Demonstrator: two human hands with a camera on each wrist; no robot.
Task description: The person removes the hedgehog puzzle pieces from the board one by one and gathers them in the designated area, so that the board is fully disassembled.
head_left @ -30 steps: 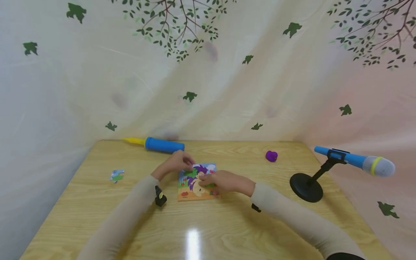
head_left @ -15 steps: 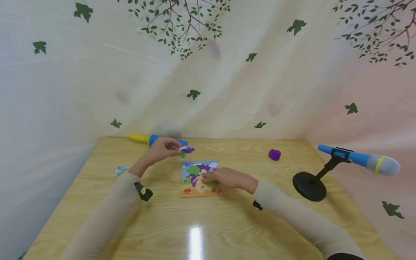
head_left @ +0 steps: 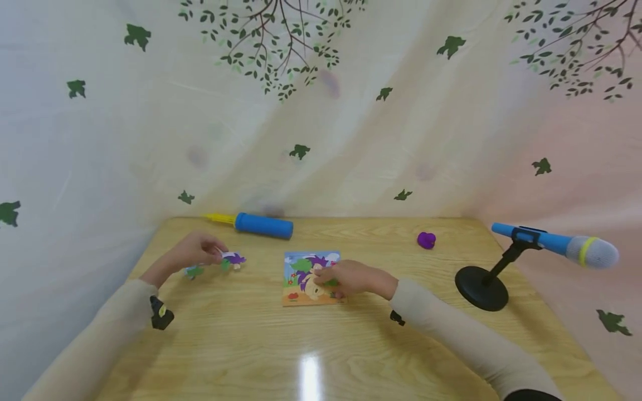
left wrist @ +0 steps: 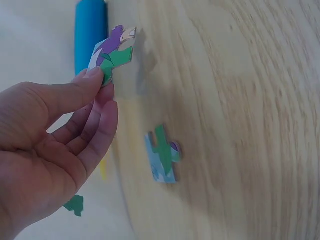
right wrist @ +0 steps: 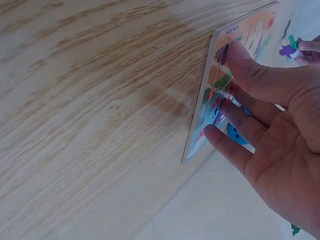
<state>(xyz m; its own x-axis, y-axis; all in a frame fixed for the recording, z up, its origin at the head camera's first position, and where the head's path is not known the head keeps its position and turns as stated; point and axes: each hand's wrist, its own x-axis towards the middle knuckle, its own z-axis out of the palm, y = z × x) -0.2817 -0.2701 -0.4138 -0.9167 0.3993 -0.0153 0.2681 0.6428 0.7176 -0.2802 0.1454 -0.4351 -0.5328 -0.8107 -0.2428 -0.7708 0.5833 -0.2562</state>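
Observation:
My left hand (head_left: 193,253) pinches a jigsaw piece (left wrist: 112,52) between thumb and fingers, held above the table on the left. The piece shows purple, green and white. Below it in the left wrist view, a second jigsaw piece (left wrist: 162,155), pale blue and green, lies on the wood; in the head view the hand partly covers it. A square picture puzzle (head_left: 296,278) with a purple-haired cartoon figure lies flat at mid-table. My right hand (head_left: 353,277) rests over its right side, the thumb (right wrist: 242,57) touching the picture, the other fingers loosely extended. The hand hides part of the picture.
A blue hand pump (head_left: 263,225) with a yellow nozzle lies at the table's back left. Towards the back right sits a small purple object (head_left: 426,240). A blue toy microphone (head_left: 551,245) on a black stand (head_left: 482,288) occupies the right. Leaf-printed cloth (head_left: 321,139) hangs behind.
My left hand has lifted the purple-and-green piece off the puzzle and carried it left, close to the loose piece. My right hand has stayed on the puzzle.

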